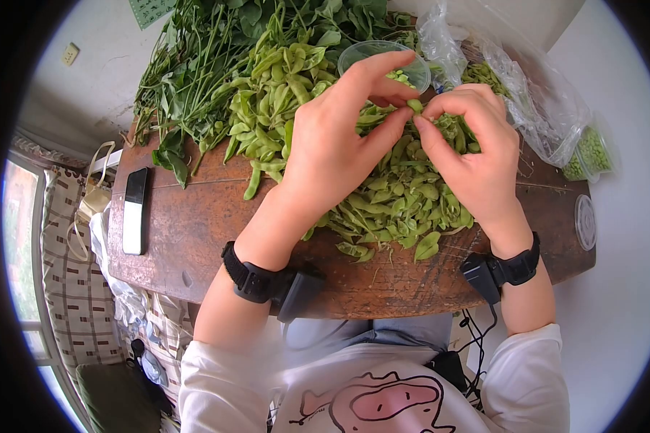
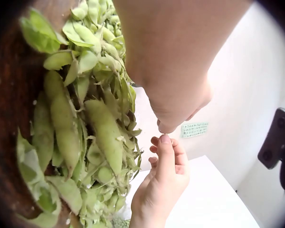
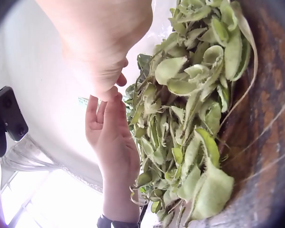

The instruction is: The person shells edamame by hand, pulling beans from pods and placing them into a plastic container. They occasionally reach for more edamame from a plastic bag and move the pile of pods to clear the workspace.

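In the head view both hands meet above a heap of green soybean pods. A small soybean pod (image 1: 414, 105) shows between their fingertips. My left hand (image 1: 323, 141) pinches it from the left with thumb and fingers, while the right hand (image 1: 480, 148) pinches its other side. Under the hands spreads a pile of split, flattened pod shells (image 1: 404, 198). Plump, whole-looking pods (image 1: 271, 90) are heaped to the left of it. Each wrist view shows the fingertips close together, the pod mostly hidden behind them. Behind the hands stands a clear plastic bowl (image 1: 348, 55) with shelled green beans in it.
Leafy bean stalks (image 1: 188, 94) cover the table's back left. A phone (image 1: 134, 211) lies near the left edge of the wooden table (image 1: 195, 245). At right are a clear plastic bag (image 1: 538, 108), a tub of shelled beans (image 1: 594, 153) and a round lid (image 1: 586, 222).
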### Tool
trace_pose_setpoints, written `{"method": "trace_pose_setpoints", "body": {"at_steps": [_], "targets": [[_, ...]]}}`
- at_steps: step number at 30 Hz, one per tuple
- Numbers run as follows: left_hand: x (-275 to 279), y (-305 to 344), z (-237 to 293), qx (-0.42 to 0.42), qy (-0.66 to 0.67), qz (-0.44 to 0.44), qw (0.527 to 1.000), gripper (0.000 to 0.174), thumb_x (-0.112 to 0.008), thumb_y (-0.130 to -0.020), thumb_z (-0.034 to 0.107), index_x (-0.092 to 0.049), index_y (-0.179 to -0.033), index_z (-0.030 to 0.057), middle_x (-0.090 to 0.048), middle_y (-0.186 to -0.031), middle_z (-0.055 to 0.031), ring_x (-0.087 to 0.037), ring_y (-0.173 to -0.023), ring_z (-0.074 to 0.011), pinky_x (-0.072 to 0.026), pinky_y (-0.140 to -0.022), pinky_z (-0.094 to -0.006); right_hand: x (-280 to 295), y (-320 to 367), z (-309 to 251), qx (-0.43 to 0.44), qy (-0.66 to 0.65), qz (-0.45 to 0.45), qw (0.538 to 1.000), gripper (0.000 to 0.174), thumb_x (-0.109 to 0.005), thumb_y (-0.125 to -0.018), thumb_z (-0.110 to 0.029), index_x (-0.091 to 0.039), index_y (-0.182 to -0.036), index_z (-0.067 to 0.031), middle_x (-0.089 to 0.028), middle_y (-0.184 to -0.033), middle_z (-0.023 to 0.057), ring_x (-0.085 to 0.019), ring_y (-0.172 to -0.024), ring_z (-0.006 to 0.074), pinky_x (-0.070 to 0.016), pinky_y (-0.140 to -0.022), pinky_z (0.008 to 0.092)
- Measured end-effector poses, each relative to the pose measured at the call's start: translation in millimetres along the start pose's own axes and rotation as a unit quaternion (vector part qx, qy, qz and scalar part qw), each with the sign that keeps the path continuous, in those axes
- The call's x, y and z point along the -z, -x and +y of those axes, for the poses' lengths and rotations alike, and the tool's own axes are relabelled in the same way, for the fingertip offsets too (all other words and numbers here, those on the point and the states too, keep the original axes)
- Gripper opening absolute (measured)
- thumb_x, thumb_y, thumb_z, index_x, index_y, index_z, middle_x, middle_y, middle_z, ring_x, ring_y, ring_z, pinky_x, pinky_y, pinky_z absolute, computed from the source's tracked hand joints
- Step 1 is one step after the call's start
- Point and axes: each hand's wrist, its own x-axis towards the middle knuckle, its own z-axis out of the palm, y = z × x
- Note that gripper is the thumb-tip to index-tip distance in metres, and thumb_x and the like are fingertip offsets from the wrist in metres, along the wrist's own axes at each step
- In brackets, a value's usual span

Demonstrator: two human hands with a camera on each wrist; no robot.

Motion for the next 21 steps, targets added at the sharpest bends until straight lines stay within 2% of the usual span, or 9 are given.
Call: {"method": "trace_pose_setpoints", "body": {"at_steps": [3,5,6,10,12,14,16,21], "targets": [[0,0,-2,0.025,-0.051,0.036,0.998,0.049,-0.077,-0.081,-0.002,-0.062,-0.127,0.0054,-0.075,-0.098,-0.0056,-0.071,-0.088,-0.0136,-0.0547,-0.08,-0.027,0,0,1,0.014,-0.004,-0.005,1.0,0.019,-0.081,-0.074,-0.006,-0.068,-0.087,-0.0093,-0.068,-0.085,0.0003,-0.061,-0.088,0.0234,-0.044,-0.084,0.0358],[3,0,-8,0.079,-0.136,0.065,0.985,0.042,-0.079,-0.08,0.004,-0.066,-0.12,0.0076,-0.075,-0.094,-0.0045,-0.07,-0.084,-0.0135,-0.0545,-0.077,-0.0268,0,-1,1,0.018,-0.005,-0.002,1.0,0.019,-0.081,-0.074,-0.007,-0.069,-0.089,-0.0092,-0.068,-0.086,0.001,-0.061,-0.089,0.0239,-0.0444,-0.084,0.0358],[5,0,-10,0.071,-0.145,0.074,0.984,0.034,-0.08,-0.08,0.007,-0.068,-0.113,0.0067,-0.075,-0.093,-0.0052,-0.069,-0.082,-0.0141,-0.0537,-0.074,-0.0278,0,-1,1,0.005,-0.021,-0.004,1.0,0.021,-0.082,-0.073,-0.007,-0.07,-0.09,-0.009,-0.068,-0.089,0.0019,-0.061,-0.09,0.0243,-0.0451,-0.084,0.0358],[6,2,-18,0.041,-0.178,0.073,0.98,0.025,-0.078,-0.081,0.006,-0.071,-0.105,0.0059,-0.075,-0.093,-0.0054,-0.068,-0.079,-0.0157,-0.0529,-0.072,-0.0287,2,-3,-1,-0.007,-0.061,-0.021,0.998,0.025,-0.083,-0.072,-0.008,-0.072,-0.094,-0.0085,-0.069,-0.096,0.0052,-0.06,-0.093,0.0253,-0.0471,-0.082,0.036],[7,2,-19,0.045,-0.211,0.057,0.975,0.016,-0.077,-0.081,0.006,-0.073,-0.097,0.0052,-0.074,-0.093,-0.0064,-0.068,-0.083,-0.0198,-0.0524,-0.072,-0.0305,4,-1,4,0.006,-0.063,-0.029,0.998,0.024,-0.083,-0.072,-0.008,-0.072,-0.093,-0.0086,-0.068,-0.097,0.0054,-0.059,-0.094,0.0252,-0.0472,-0.082,0.0362],[7,3,-20,0.038,-0.215,0.048,0.975,0.014,-0.076,-0.081,0.005,-0.074,-0.095,0.0052,-0.074,-0.093,-0.007,-0.068,-0.085,-0.0221,-0.0525,-0.074,-0.0316,5,-1,4,0.02,-0.066,-0.038,0.997,0.024,-0.084,-0.072,-0.008,-0.072,-0.093,-0.0086,-0.068,-0.098,0.0057,-0.059,-0.095,0.0251,-0.0474,-0.082,0.0364],[6,4,-23,0.031,-0.219,0.039,0.975,0.012,-0.074,-0.081,0.004,-0.074,-0.093,0.0052,-0.074,-0.093,-0.0077,-0.068,-0.087,-0.0244,-0.0526,-0.077,-0.0326,4,-1,0,-0.003,-0.044,-0.013,0.999,0.02,-0.084,-0.072,-0.008,-0.072,-0.088,-0.0075,-0.067,-0.096,0.0052,-0.058,-0.096,0.025,-0.047,-0.084,0.0366],[4,5,-26,0.012,-0.223,0.04,0.974,0.014,-0.071,-0.082,0.0,-0.075,-0.095,0.005,-0.074,-0.094,-0.0092,-0.067,-0.09,-0.0271,-0.0523,-0.082,-0.0361,2,-2,-3,-0.039,-0.058,-0.012,0.997,0.018,-0.084,-0.072,-0.008,-0.072,-0.086,-0.0069,-0.066,-0.098,0.0046,-0.058,-0.097,0.0248,-0.0467,-0.084,0.0366]]}}
